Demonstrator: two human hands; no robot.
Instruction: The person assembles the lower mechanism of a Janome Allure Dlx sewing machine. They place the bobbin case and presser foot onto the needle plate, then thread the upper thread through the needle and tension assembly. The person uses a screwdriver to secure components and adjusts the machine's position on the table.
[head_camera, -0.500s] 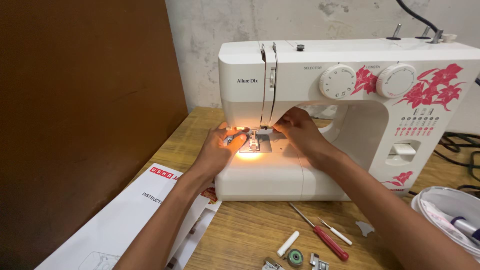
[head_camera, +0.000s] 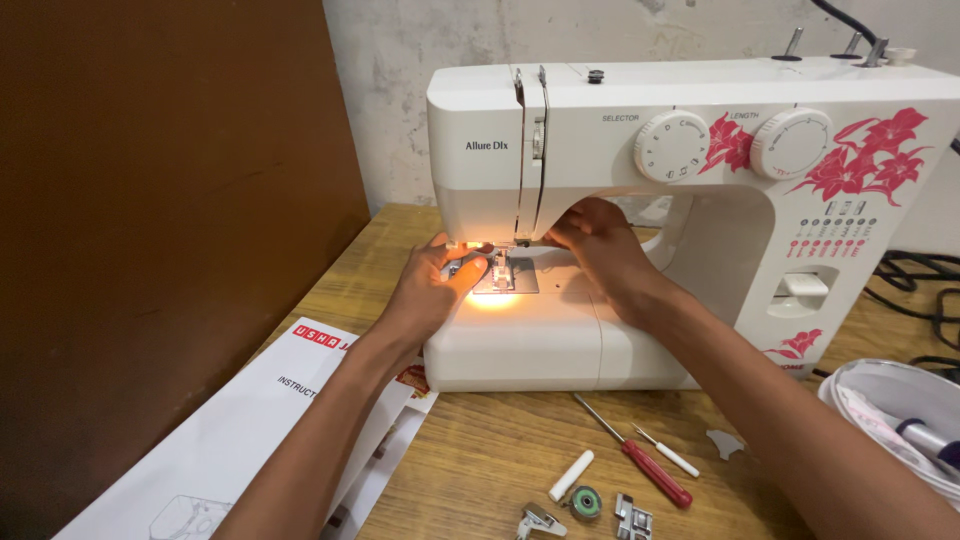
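Note:
A white sewing machine (head_camera: 700, 150) with red flower prints stands on a wooden table (head_camera: 480, 450). Its lamp lights the metal needle plate (head_camera: 505, 280). My left hand (head_camera: 435, 285) rests at the left of the needle plate, thumb and fingers pinched near the presser foot. My right hand (head_camera: 600, 245) reaches under the machine's arm from the right, fingers closed close to the needle area. Whether either hand pinches thread or a small part is hidden by the fingers and the glare.
A white instruction booklet (head_camera: 260, 420) lies at the left under my forearm. In front of the machine lie a red-handled screwdriver (head_camera: 650, 470), a small white-handled tool (head_camera: 672, 455), a white cylinder (head_camera: 572, 475), a bobbin (head_camera: 585, 500) and metal presser feet (head_camera: 632, 515). A white container (head_camera: 890, 400) sits at right, black cables (head_camera: 920, 290) behind.
Both hands stay at the needle area; the left hand's fingers have shifted slightly by the presser foot. The view has barely moved.

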